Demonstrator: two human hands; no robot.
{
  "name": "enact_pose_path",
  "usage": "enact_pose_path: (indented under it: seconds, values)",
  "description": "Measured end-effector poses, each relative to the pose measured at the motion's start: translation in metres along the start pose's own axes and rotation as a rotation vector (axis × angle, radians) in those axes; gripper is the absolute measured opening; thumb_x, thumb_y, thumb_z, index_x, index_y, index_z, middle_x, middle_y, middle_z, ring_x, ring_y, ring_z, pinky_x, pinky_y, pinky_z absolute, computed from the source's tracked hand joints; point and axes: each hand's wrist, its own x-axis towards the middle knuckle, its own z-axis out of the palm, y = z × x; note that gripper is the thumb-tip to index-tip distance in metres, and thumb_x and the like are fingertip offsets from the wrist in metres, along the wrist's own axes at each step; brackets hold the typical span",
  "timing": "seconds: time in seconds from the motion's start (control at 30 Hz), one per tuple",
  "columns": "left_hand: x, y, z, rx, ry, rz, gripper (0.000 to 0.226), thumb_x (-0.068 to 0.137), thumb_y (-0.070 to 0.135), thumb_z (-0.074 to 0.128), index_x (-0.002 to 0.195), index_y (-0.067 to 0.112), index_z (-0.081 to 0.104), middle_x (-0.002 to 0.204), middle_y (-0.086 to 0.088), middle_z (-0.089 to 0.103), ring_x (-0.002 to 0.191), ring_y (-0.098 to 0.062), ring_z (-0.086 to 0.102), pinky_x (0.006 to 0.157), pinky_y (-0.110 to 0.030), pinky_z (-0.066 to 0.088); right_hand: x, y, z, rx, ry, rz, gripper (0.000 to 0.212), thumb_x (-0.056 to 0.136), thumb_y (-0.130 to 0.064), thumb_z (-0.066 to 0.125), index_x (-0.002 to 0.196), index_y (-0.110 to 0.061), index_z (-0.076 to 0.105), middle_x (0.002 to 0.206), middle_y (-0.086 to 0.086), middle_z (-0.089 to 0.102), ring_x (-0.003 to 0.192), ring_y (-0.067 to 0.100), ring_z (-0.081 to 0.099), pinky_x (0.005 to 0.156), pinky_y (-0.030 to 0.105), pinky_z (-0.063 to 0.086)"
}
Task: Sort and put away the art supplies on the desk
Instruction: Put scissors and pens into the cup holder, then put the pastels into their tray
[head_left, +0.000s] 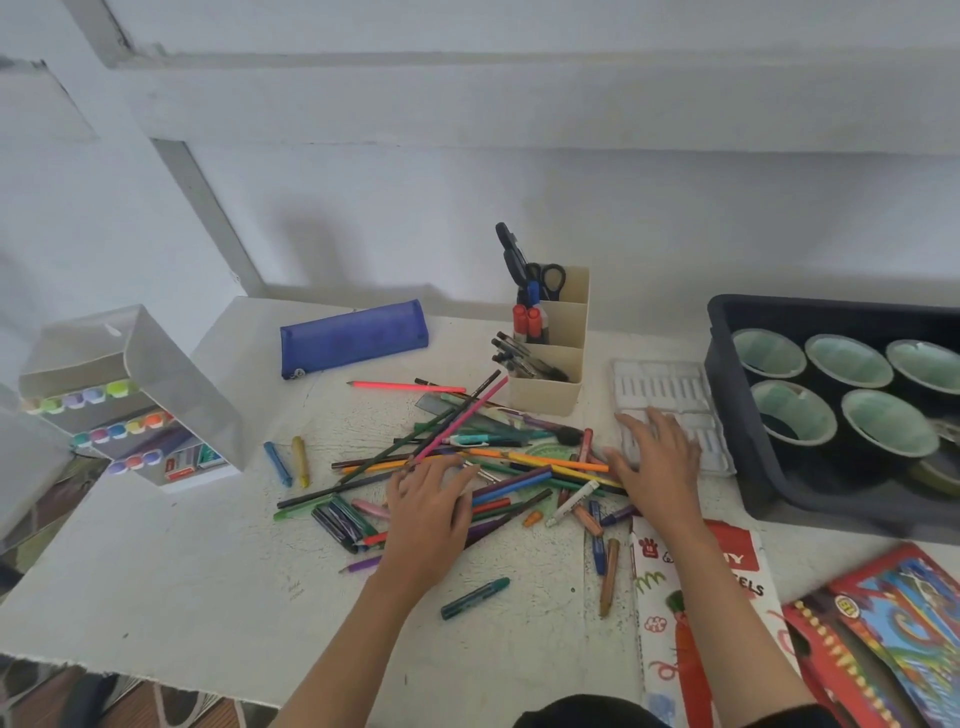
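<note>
A heap of coloured pencils, crayons and markers (483, 467) lies mid-desk. My left hand (431, 514) rests on the heap's near left part, fingers spread over several pencils. My right hand (657, 462) lies flat at the heap's right edge, its fingers reaching onto a clear plastic insert tray (665, 395). A beige desk organiser (550, 358) behind the heap holds scissors, markers and pens. A blue pencil case (353, 335) lies zipped at the back left.
A clear marker box (135, 395) leans at the left. A dark bin (831, 415) with tape rolls stands at the right. An oil pastel box (696, 613) and a red pencil box (883, 634) lie near right. A green crayon (475, 597) lies apart in front.
</note>
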Motion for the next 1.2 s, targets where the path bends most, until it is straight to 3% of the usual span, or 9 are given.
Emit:
enact_pose_path:
  seconds: [0.2, 0.33, 0.5, 0.67, 0.83, 0.9, 1.03, 1.13, 1.2]
  values:
    - [-0.009, 0.002, 0.001, 0.054, -0.04, 0.017, 0.033, 0.092, 0.03, 0.038, 0.118, 0.028, 0.058, 0.132, 0.004, 0.053, 0.12, -0.017, 0.049, 0.098, -0.049, 0.04, -0.006, -0.004, -0.002, 0.034, 0.041, 0.002, 0.043, 0.094, -0.023, 0.051, 0.137, -0.025, 0.045, 0.151, 0.008, 0.031, 0.142, 0.027, 0.017, 0.115, 0.052, 0.008]
    - [-0.009, 0.001, 0.001, 0.057, -0.075, 0.007, 0.035, 0.091, 0.031, 0.038, 0.117, 0.028, 0.062, 0.136, 0.003, 0.053, 0.123, -0.02, 0.049, 0.1, -0.05, 0.037, -0.008, -0.01, -0.003, -0.059, -0.003, -0.052, 0.035, 0.097, -0.013, 0.045, 0.128, -0.026, 0.053, 0.156, 0.006, 0.019, 0.144, 0.031, 0.012, 0.111, 0.06, 0.003]
    - [-0.011, -0.001, 0.002, 0.05, -0.108, -0.002, 0.037, 0.091, 0.031, 0.037, 0.116, 0.027, 0.064, 0.139, 0.004, 0.051, 0.127, -0.021, 0.047, 0.104, -0.05, 0.033, -0.012, -0.014, -0.004, -0.029, 0.075, -0.017, 0.018, 0.096, -0.019, 0.046, 0.1, -0.019, 0.064, 0.153, 0.011, 0.022, 0.14, 0.028, 0.022, 0.111, 0.06, 0.009]
    - [-0.012, 0.0, -0.001, 0.033, -0.092, 0.009, 0.035, 0.09, 0.029, 0.039, 0.113, 0.026, 0.065, 0.137, 0.004, 0.053, 0.125, -0.02, 0.048, 0.103, -0.047, 0.033, -0.012, -0.016, -0.007, -0.115, 0.139, -0.044, 0.019, 0.092, -0.029, 0.054, 0.109, -0.021, 0.057, 0.148, 0.012, 0.03, 0.137, 0.029, 0.028, 0.105, 0.061, 0.025]
    - [-0.012, 0.001, -0.002, 0.027, -0.074, 0.016, 0.035, 0.089, 0.028, 0.04, 0.111, 0.025, 0.066, 0.133, 0.002, 0.056, 0.123, -0.019, 0.049, 0.101, -0.049, 0.037, -0.013, -0.012, -0.017, -0.011, 0.264, -0.078, 0.038, 0.079, 0.009, 0.057, 0.109, -0.014, 0.055, 0.138, 0.016, 0.045, 0.129, 0.033, 0.041, 0.099, 0.059, 0.04]
    - [-0.013, 0.001, -0.002, 0.02, -0.055, 0.016, 0.035, 0.088, 0.027, 0.04, 0.111, 0.024, 0.066, 0.13, 0.001, 0.058, 0.121, -0.018, 0.049, 0.1, -0.05, 0.038, -0.016, -0.012, -0.021, 0.058, 0.339, -0.096, 0.042, 0.078, 0.018, 0.052, 0.11, -0.009, 0.057, 0.135, 0.018, 0.049, 0.124, 0.036, 0.047, 0.094, 0.056, 0.047]
    - [-0.013, 0.003, -0.003, 0.022, 0.03, 0.014, 0.033, 0.086, 0.025, 0.04, 0.106, 0.02, 0.066, 0.123, 0.0, 0.061, 0.114, -0.02, 0.054, 0.096, -0.052, 0.041, -0.024, -0.018, -0.033, 0.155, 0.508, -0.152, 0.03, 0.086, 0.013, 0.051, 0.111, -0.002, 0.059, 0.128, 0.021, 0.056, 0.111, 0.039, 0.058, 0.085, 0.051, 0.054]
    - [-0.013, 0.004, -0.005, 0.062, 0.131, 0.052, 0.03, 0.084, 0.023, 0.042, 0.099, 0.019, 0.067, 0.114, 0.001, 0.063, 0.107, -0.02, 0.057, 0.09, -0.046, 0.039, -0.03, -0.024, -0.043, 0.225, 0.607, -0.223, 0.031, 0.084, 0.018, 0.049, 0.109, 0.001, 0.057, 0.129, 0.021, 0.055, 0.115, 0.028, 0.055, 0.088, 0.023, 0.045]
    - [-0.013, 0.005, -0.006, 0.073, 0.175, 0.084, 0.028, 0.083, 0.022, 0.043, 0.096, 0.02, 0.068, 0.108, 0.002, 0.063, 0.103, -0.02, 0.058, 0.089, -0.043, 0.034, -0.037, -0.032, -0.051, 0.326, 0.633, -0.248, 0.034, 0.083, 0.02, 0.047, 0.109, 0.0, 0.055, 0.13, 0.019, 0.054, 0.117, 0.018, 0.048, 0.088, 0.013, 0.04]
